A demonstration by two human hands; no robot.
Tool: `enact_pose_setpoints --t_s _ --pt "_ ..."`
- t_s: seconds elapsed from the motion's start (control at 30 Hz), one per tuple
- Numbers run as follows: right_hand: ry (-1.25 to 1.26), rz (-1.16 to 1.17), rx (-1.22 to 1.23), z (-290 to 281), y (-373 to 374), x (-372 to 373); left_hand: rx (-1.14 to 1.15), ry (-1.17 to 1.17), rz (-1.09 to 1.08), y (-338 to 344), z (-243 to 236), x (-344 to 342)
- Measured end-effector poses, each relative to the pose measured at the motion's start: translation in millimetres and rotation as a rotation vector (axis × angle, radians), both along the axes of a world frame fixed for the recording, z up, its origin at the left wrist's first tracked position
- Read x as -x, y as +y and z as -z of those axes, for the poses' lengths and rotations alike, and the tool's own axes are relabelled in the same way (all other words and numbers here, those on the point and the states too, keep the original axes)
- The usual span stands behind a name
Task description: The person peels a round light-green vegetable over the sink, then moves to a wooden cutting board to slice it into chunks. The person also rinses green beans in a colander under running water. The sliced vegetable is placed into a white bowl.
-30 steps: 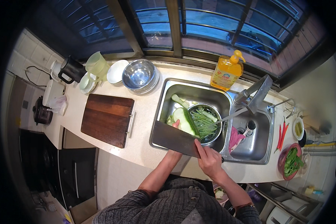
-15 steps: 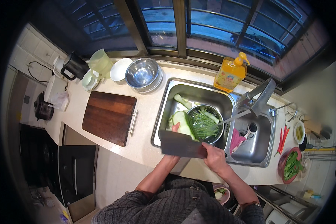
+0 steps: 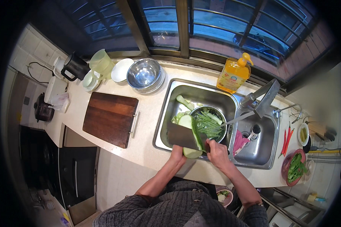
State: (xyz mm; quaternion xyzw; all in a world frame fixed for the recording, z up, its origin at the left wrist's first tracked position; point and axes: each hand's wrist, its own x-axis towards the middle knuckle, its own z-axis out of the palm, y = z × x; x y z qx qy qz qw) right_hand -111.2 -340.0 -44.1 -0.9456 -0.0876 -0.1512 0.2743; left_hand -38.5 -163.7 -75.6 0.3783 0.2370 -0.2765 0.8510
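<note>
Above the front of the left sink basin, my right hand [image 3: 218, 154] is closed around the handle of a broad-bladed cleaver [image 3: 179, 136]. The blade lies flat across a pale green, partly peeled gourd [image 3: 192, 153]. A dark green strip of peel [image 3: 196, 132] runs along the blade. My left hand [image 3: 177, 154] grips the gourd's near end, its fingers mostly hidden by blade and gourd. Just beyond, a metal bowl [image 3: 224, 140] of green beans [image 3: 208, 126] stands in the sink [image 3: 163, 130], with peel pieces [image 3: 184, 102] beside it.
Water runs from the faucet [image 3: 250, 99] into the bowl. A wooden cutting board [image 3: 110, 119] lies on the left counter. Metal bowls [image 3: 144, 73] and a soap bottle [image 3: 234, 75] stand behind. Red chilies [image 3: 286, 142] and a bowl of greens [image 3: 294, 170] are at right.
The cleaver has turned from edge-on to flatter over the gourd. My left hand has drawn back toward me, with the gourd's near end now showing below the blade.
</note>
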Motion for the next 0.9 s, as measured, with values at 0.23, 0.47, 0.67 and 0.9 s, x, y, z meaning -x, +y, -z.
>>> enact_pose_setpoints --t_s 0.23,0.47,0.67,0.9 --pt "0.046 0.095 -0.093 25.7 7.3 -14.6 -0.037 -0.052 0.105 2.1 -9.8 -5.5" --pt "0.352 0.266 -0.074 78.3 -41.4 -80.2 0.184 -0.035 0.381 24.0 -26.3 -14.5" --pt "0.89 0.33 -0.713 69.5 -64.0 -72.6 0.025 -0.21 0.432 28.9 -22.3 -36.1" --pt "0.392 0.397 -0.336 24.2 -11.6 -17.8 0.152 -0.011 0.22 14.4 -16.8 -42.3"
